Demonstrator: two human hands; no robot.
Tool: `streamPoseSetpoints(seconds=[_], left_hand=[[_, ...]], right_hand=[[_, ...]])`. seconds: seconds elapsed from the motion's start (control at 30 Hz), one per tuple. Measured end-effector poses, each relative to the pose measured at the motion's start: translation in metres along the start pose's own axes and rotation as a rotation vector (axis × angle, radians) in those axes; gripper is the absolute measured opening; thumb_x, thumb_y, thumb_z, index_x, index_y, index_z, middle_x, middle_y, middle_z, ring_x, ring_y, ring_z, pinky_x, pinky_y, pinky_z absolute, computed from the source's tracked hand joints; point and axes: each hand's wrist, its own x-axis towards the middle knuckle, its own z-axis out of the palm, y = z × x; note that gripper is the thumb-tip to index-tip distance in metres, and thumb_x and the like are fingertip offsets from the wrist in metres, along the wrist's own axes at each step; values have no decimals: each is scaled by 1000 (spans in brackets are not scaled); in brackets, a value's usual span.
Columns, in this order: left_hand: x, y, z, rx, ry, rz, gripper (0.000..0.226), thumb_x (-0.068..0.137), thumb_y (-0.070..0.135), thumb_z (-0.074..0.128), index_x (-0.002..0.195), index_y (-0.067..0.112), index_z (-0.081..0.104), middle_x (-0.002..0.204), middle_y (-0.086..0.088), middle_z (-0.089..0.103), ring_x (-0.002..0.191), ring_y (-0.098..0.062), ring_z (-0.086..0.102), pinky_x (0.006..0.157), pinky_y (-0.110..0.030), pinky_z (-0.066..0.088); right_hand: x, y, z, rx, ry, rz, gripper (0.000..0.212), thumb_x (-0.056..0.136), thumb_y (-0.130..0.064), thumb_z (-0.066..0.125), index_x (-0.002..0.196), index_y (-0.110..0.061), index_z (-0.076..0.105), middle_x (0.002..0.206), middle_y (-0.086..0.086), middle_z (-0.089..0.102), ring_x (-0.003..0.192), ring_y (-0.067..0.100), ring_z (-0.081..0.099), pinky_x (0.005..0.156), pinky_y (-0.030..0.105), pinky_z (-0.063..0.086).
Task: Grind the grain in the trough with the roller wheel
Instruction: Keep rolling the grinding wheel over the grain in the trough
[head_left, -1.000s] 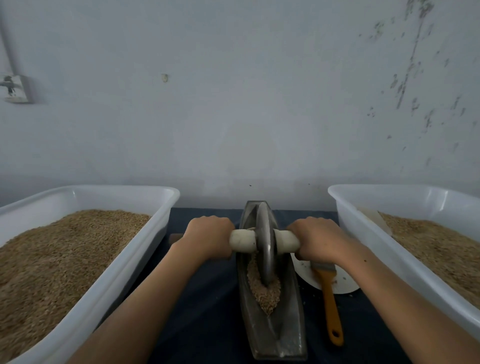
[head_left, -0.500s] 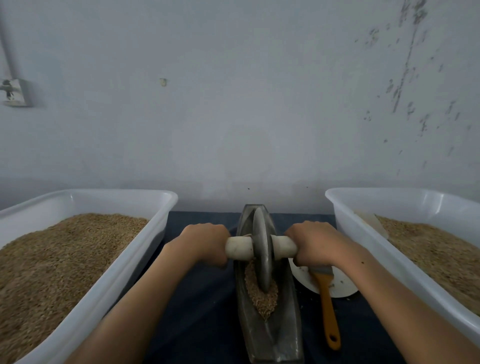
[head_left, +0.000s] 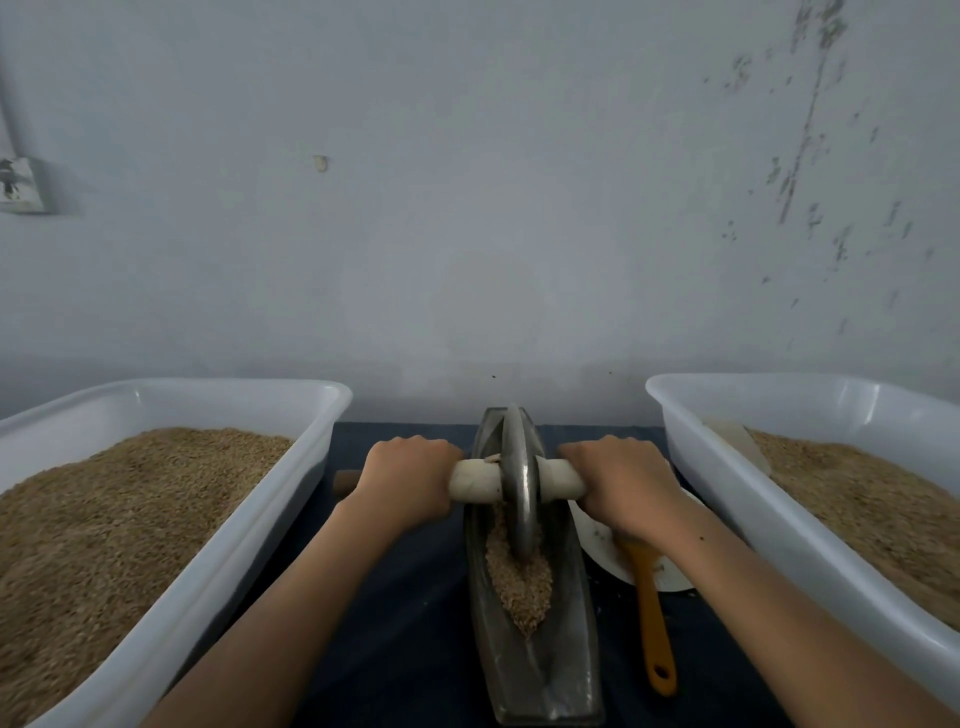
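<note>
clearly mid-grind: we have the roller wheel (head_left: 519, 483) standing on edge in the far half of the trough (head_left: 537, 670), its rim biting into the far end of the grain (head_left: 522, 582), which lies as a narrow heap along the trough floor and tapers to a point toward us. the kernels look mostly whole, so we judge the work far from done. left hand (head_left: 410, 480) curls in a full grip round the pale axle handle (head_left: 475, 480) on the wheel's left; right hand (head_left: 623, 483) curls round the matching stub on the right. both grips are wrapped tight on the handle, knuckles up, wrists level, forearms running near parallel from the bottom corners. a brown end of the axle pokes out beyond the left hand. next move, as we read it, calls for an even roll along the groove through the heap, both hands pressing down equally so the wheel stays upright and does not ride up the trough wall or throw grain over the rim. trough sits lengthwise on the dark table (head_left: 395, 623), between two white tubs: left tub (head_left: 171, 613) and right tub (head_left: 779, 525), each holding more grain. just right of the trough, a white plate (head_left: 602, 551) with an orange-handled brush (head_left: 654, 629) lying across it, partly under the right wrist.
</note>
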Motion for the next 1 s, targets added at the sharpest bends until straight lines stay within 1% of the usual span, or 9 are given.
streamPoseSetpoints(seconds=[0.17, 0.27, 0.37, 0.53, 0.63, 0.7, 0.77, 0.9, 1.0], left_hand=[[-2, -2, -11, -82, -262, -5, 42, 77, 34, 69, 116, 23, 57, 102, 1, 63, 91, -18, 59, 72, -31, 41], [-3, -2, -13, -120, -326, 1, 43, 77, 31, 70, 117, 23, 57, 98, 3, 61, 90, -18, 58, 74, -31, 42], [-3, 1, -10, -75, -213, -10, 37, 79, 31, 68, 114, 24, 58, 98, 3, 62, 88, -17, 58, 71, -30, 41], [-5, 4, 1, 0, 113, -13, 22, 86, 32, 57, 107, 26, 55, 102, 2, 63, 94, -21, 60, 69, -30, 36], [-5, 2, 2, -2, 131, 6, 22, 87, 33, 57, 107, 25, 53, 102, 2, 63, 93, -20, 60, 69, -30, 36], [-5, 2, 1, 8, 77, 7, 26, 85, 32, 59, 110, 25, 55, 103, 2, 63, 94, -19, 60, 70, -30, 37], [-5, 2, -2, -3, -35, 7, 33, 82, 32, 63, 113, 23, 57, 105, 0, 64, 95, -19, 60, 71, -30, 39], [-4, 0, -9, -69, -251, 0, 43, 77, 31, 71, 117, 21, 57, 107, -2, 64, 97, -20, 60, 73, -30, 42], [-4, 0, -10, -76, -273, -6, 44, 77, 31, 72, 117, 20, 57, 108, -2, 63, 97, -20, 59, 74, -30, 42]], right_hand=[[1, 4, -12, 17, -232, -67, 24, 80, -22, 63, 104, -24, 60, 86, -5, 60, 77, 16, 58, 56, 26, 35], [2, 4, -15, 30, -290, -73, 26, 79, -23, 65, 104, -24, 60, 83, -5, 59, 76, 14, 58, 54, 24, 35], [1, 2, -11, 45, -244, -44, 24, 80, -21, 63, 104, -26, 62, 87, -4, 63, 79, 15, 61, 58, 25, 40], [-2, -3, -1, 8, 34, -1, 11, 88, -22, 55, 96, -29, 51, 96, -4, 64, 86, 18, 60, 66, 28, 32], [-3, -4, 0, 7, 74, 16, 13, 89, -22, 55, 98, -29, 49, 96, -4, 63, 86, 19, 59, 67, 29, 31], [-3, -3, -3, 13, 28, -6, 15, 88, -23, 57, 100, -29, 52, 96, -4, 64, 84, 17, 57, 68, 29, 32], [-3, -2, -8, 14, -66, -28, 17, 86, -23, 59, 102, -28, 56, 96, -4, 64, 80, 15, 55, 68, 28, 35], [-1, 1, -18, 20, -280, -73, 21, 81, -22, 62, 102, -23, 60, 85, -3, 60, 75, 15, 56, 55, 25, 35], [-1, 2, -20, 39, -325, -66, 22, 81, -22, 64, 103, -22, 60, 81, -4, 58, 72, 13, 55, 51, 22, 32]])
